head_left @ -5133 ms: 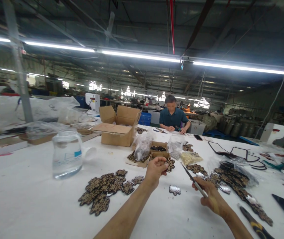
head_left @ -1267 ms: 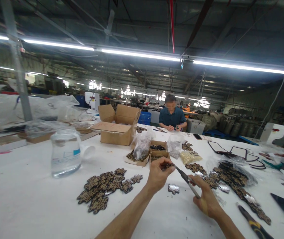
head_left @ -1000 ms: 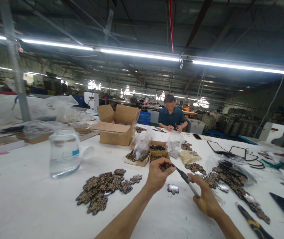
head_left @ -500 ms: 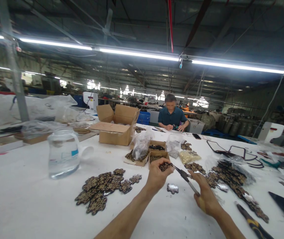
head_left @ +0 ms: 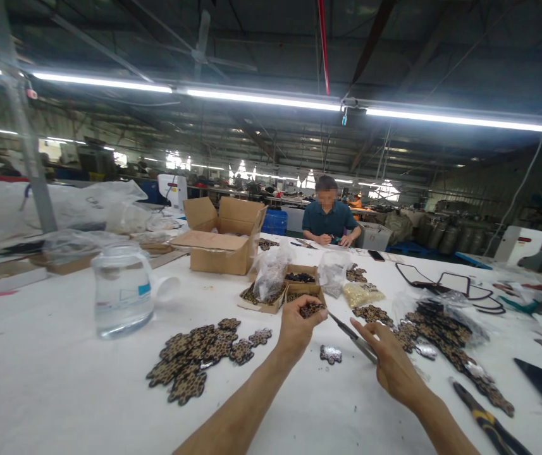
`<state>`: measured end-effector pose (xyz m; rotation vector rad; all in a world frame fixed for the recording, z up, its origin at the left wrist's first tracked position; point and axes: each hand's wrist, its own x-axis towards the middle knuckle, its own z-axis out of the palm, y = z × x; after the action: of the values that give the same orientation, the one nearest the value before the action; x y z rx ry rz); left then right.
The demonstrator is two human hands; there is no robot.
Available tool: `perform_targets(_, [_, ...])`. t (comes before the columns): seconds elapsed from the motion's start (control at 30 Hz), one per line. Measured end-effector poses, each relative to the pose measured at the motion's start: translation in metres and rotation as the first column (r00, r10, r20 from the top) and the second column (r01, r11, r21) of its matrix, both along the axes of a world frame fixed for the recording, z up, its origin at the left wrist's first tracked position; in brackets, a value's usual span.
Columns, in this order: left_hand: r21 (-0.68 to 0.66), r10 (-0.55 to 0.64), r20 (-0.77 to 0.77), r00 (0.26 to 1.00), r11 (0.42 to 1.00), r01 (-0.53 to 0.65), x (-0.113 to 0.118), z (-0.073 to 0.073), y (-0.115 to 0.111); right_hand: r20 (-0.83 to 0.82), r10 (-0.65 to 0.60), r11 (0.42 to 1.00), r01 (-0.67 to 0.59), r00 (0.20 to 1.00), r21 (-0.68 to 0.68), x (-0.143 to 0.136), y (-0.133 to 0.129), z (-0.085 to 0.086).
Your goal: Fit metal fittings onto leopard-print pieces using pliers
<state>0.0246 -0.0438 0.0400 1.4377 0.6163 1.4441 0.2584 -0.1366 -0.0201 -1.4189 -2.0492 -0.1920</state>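
My left hand (head_left: pixel 296 325) is closed, pinching a small leopard-print patch (head_left: pixel 312 309) between thumb and fingers. A pair of narrow-nosed pliers (head_left: pixel 353 336) lies in the grip of my right hand (head_left: pixel 391 360). Their grey tips point at the patch's right edge; whether they touch it I cannot tell. On the white table below rests a loose patch with a shiny silver face (head_left: pixel 331 354). To the left spreads a pile of leopard-print patches (head_left: pixel 190 354), and another pile (head_left: pixel 446 332) lies right of my right hand.
Small cardboard trays of tiny parts (head_left: pixel 301 278) stand beyond my hands, beside plastic bags (head_left: pixel 334 273). A water jug (head_left: pixel 121 294) and an open carton (head_left: pixel 218 256) are at left. Yellow-and-black pliers (head_left: pixel 486 420) lie at near right. A co-worker (head_left: pixel 330 218) sits opposite.
The pliers' handles have come closer together in my right hand, and their tips have shifted slightly left and down. My left hand keeps hold of the patch, a little further left.
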Motion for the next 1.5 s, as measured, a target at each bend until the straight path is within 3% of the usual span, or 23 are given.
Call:
perform_targets(0.1, [-0.025, -0.008, 0.041, 0.999, 1.000, 0.009, 0.000, -0.001, 0.002, 0.069, -0.088, 0.994, 0.093, 0.994, -0.062, 0.006, 0.002, 0.001])
perform_targets(0.17, [0.021, 0.008, -0.010, 1.000, 1.000, -0.007, -0.002, 0.000, 0.002, 0.127, -0.201, 0.972, 0.214, 0.971, -0.098, 0.009, 0.000, 0.005])
perform_targets(0.33, [0.173, 0.007, -0.220, 0.976, 0.984, 0.032, -0.004, 0.005, -0.006, 0.241, -0.528, 0.815, 0.566, 0.814, -0.127, 0.010, -0.017, 0.030])
perform_targets(0.43, [0.214, 0.005, -0.277, 0.961, 0.975, 0.056, -0.003, 0.008, -0.010, 0.285, -0.577, 0.769, 0.626, 0.766, -0.126, 0.012, -0.027, 0.047])
perform_targets(0.57, [0.223, -0.024, -0.278, 0.960, 0.971, 0.088, -0.002, 0.012, -0.009, 0.348, -0.404, 0.841, 0.493, 0.846, -0.222, 0.018, -0.034, 0.057])
perform_targets(0.7, [0.219, -0.070, -0.287, 0.955, 0.966, 0.136, -0.002, 0.014, -0.011, 0.311, -0.226, 0.900, 0.321, 0.923, -0.296, 0.008, -0.038, 0.047])
perform_targets(0.8, [0.212, -0.095, -0.305, 0.947, 0.963, 0.165, -0.001, 0.014, -0.014, 0.190, -0.072, 0.912, 0.141, 0.979, -0.384, 0.000, -0.046, 0.038])
perform_targets(0.9, [0.212, -0.114, -0.323, 0.939, 0.959, 0.189, 0.002, 0.014, -0.017, -0.072, 0.106, 0.862, -0.128, 0.992, -0.491, -0.003, -0.053, 0.041])
perform_targets(1.0, [0.224, -0.136, -0.348, 0.927, 0.949, 0.223, 0.005, 0.015, -0.021, -0.407, 0.148, 0.799, -0.352, 0.901, -0.488, -0.010, -0.048, 0.054])
perform_targets(1.1, [0.248, -0.156, -0.398, 0.904, 0.930, 0.270, 0.007, 0.016, -0.027, -0.760, 0.005, 0.876, -0.369, 0.650, -0.311, -0.021, -0.033, 0.062])
perform_targets(1.17, [0.245, -0.182, -0.438, 0.880, 0.918, 0.312, 0.009, 0.017, -0.032, -0.873, -0.032, 0.902, -0.363, 0.487, -0.235, -0.025, -0.025, 0.062])
perform_targets(1.2, [0.235, -0.202, -0.456, 0.867, 0.912, 0.336, 0.010, 0.017, -0.034, -0.895, -0.041, 0.902, -0.369, 0.444, -0.224, -0.026, -0.022, 0.061])
perform_targets(1.5, [0.253, -0.252, -0.523, 0.814, 0.866, 0.431, 0.018, 0.015, -0.046, -0.905, -0.111, 0.803, -0.500, 0.410, -0.325, -0.021, -0.021, 0.047])
